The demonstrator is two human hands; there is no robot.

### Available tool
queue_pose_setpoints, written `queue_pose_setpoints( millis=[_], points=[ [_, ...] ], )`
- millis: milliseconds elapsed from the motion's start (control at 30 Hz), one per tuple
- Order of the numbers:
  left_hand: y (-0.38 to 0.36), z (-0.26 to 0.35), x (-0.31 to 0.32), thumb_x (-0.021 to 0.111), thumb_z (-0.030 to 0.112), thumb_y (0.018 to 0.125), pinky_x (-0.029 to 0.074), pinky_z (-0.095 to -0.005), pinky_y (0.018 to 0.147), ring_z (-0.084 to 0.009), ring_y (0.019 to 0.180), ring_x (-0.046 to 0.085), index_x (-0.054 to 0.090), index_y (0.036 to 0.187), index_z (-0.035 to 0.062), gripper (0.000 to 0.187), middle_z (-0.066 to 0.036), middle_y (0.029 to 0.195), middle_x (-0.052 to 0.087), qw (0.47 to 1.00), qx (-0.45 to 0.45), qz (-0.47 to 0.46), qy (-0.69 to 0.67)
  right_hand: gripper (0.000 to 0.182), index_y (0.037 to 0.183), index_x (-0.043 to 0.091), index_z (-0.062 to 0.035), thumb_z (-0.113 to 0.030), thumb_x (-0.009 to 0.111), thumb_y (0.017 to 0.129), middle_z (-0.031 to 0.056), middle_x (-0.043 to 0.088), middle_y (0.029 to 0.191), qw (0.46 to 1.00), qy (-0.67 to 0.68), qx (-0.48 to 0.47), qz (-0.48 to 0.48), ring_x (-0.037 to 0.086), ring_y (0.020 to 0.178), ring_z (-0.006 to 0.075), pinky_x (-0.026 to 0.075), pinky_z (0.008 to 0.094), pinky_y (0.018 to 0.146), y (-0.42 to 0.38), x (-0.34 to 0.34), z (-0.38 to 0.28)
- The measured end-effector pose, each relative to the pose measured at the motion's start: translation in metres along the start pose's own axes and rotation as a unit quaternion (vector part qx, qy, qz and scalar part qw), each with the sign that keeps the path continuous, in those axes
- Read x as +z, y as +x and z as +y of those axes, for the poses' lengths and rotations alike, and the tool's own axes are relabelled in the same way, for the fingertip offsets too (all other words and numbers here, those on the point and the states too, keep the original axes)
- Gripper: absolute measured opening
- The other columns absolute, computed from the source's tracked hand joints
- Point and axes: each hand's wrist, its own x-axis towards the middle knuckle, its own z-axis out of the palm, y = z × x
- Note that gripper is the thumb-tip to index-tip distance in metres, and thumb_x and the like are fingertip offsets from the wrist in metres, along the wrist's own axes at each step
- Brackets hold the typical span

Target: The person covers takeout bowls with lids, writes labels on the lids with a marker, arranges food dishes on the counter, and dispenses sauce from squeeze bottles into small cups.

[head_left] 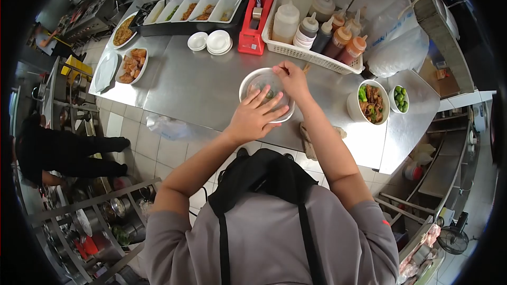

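Observation:
A round white takeout bowl point(244, 85) stands on the steel counter in front of me, with what looks like a clear plastic lid point(259, 80) over its top. My left hand point(257, 113) lies on the lid with its fingers spread. At the far right rim my right hand point(291, 78) pinches the lid's edge between thumb and fingers. Something small and green shows faintly through the plastic; the rest of the contents is hidden. Right of my hands, an uncovered bowl of meat and greens point(373, 104) sits beside a small bowl of green citrus fruits point(401, 99).
A red tape dispenser point(255, 26) and a basket of squeeze bottles point(317, 55) stand behind. Farther left are small white dishes point(218, 41), topping trays point(196, 9) and a dish of brown chunks point(132, 66). A brown cloth point(308, 142) hangs at the front edge. Another person point(68, 150) stands left.

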Motion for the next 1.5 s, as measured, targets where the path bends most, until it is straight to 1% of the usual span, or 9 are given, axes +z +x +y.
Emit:
queue_pose_setpoints(
  millis=[367,467,733,800,867,967,1167,1400,1500],
  points=[
    [0.000,0.004,0.002,0.062,0.036,0.079,0.033,-0.0419,0.102,-0.0298,0.125,0.042,0.058,0.119,0.0203,0.044,-0.004,0.131,0.050,0.999,-0.035,-0.006,0.018,0.027,0.088,0.061,0.0024,-0.023,0.066,0.080,0.0157,0.062,0.077,0.997,-0.039,-0.026,0.060,0.058,0.068,0.0243,0.046,0.0333,0.065,-0.012,-0.006,-0.010],
    [0.004,0.012,0.003,0.061,0.035,0.080,0.033,-0.0430,0.101,-0.0318,0.124,0.041,0.055,0.122,0.0147,0.046,-0.007,0.131,0.049,0.997,-0.076,0.001,0.031,0.026,0.090,0.060,0.0044,-0.020,0.065,0.080,0.0175,0.061,0.081,0.997,0.023,0.071,0.028,0.059,0.071,0.0265,0.046,0.0348,0.066,-0.036,-0.015,-0.009],
    [0.000,0.013,-0.005,0.050,0.038,0.090,0.025,-0.0450,0.105,-0.0409,0.126,0.034,0.028,0.136,-0.0050,0.067,-0.025,0.134,0.038,0.969,-0.210,0.102,-0.079,0.013,0.086,0.062,0.0014,-0.009,0.061,0.079,0.0152,0.056,0.082,0.986,-0.100,-0.130,0.016,0.055,0.079,0.0322,0.044,0.0375,0.070,-0.027,-0.018,-0.025],
    [0.001,-0.021,0.005,0.044,0.043,0.091,0.027,-0.0395,0.105,-0.0348,0.127,0.034,0.029,0.137,-0.0037,0.067,-0.022,0.137,0.037,0.879,-0.378,0.112,-0.270,0.010,0.084,0.062,0.0003,-0.006,0.062,0.077,0.0136,0.054,0.082,0.971,-0.108,-0.209,0.030,0.054,0.080,0.0305,0.043,0.0373,0.070,-0.024,-0.014,-0.036],
    [0.005,-0.048,0.007,0.039,0.047,0.093,0.029,-0.0347,0.103,-0.0274,0.124,0.040,0.033,0.135,-0.0031,0.066,-0.019,0.135,0.041,0.634,-0.467,0.192,-0.585,0.010,0.084,0.063,-0.0007,-0.005,0.064,0.075,0.0116,0.053,0.082,0.939,-0.105,-0.324,0.050,0.052,0.080,0.0281,0.043,0.0367,0.069,-0.022,-0.018,-0.057],
    [0.009,-0.059,-0.008,0.042,0.039,0.094,0.033,-0.0332,0.100,-0.0204,0.117,0.047,0.042,0.132,0.0004,0.054,-0.013,0.128,0.050,0.538,-0.460,0.159,-0.688,0.013,0.087,0.064,-0.0022,-0.003,0.066,0.074,0.0083,0.049,0.081,0.945,-0.012,-0.324,0.029,0.050,0.077,0.0239,0.042,0.0324,0.069,-0.025,-0.031,-0.085],
    [0.015,-0.057,0.004,0.045,0.014,0.092,0.042,-0.0302,0.089,-0.0207,0.102,0.058,0.048,0.128,0.0040,0.038,-0.013,0.116,0.060,0.850,-0.366,0.106,-0.364,0.011,0.091,0.066,-0.0009,-0.007,0.062,0.083,0.0027,0.046,0.080,0.936,0.101,-0.294,0.163,0.046,0.075,0.0140,0.039,0.0243,0.069,-0.029,-0.062,-0.085],
    [0.016,-0.049,0.014,0.043,0.012,0.091,0.044,-0.0306,0.086,-0.0242,0.095,0.062,0.049,0.127,0.0043,0.037,-0.018,0.106,0.063,0.866,-0.404,0.135,-0.263,0.018,0.084,0.062,0.0026,-0.014,0.055,0.090,0.0021,0.047,0.079,0.969,0.137,-0.142,0.150,0.046,0.074,0.0119,0.038,0.0244,0.069,0.006,-0.058,-0.019],
    [0.012,-0.053,0.021,0.045,0.016,0.092,0.043,-0.0309,0.088,-0.0233,0.099,0.060,0.048,0.127,0.0011,0.038,-0.019,0.110,0.061,0.841,-0.407,0.152,-0.324,0.018,0.085,0.060,0.0029,-0.015,0.058,0.086,0.0100,0.051,0.078,0.982,0.011,-0.126,0.138,0.051,0.072,0.0214,0.040,0.0307,0.067,0.013,-0.032,-0.007]
  ],
)
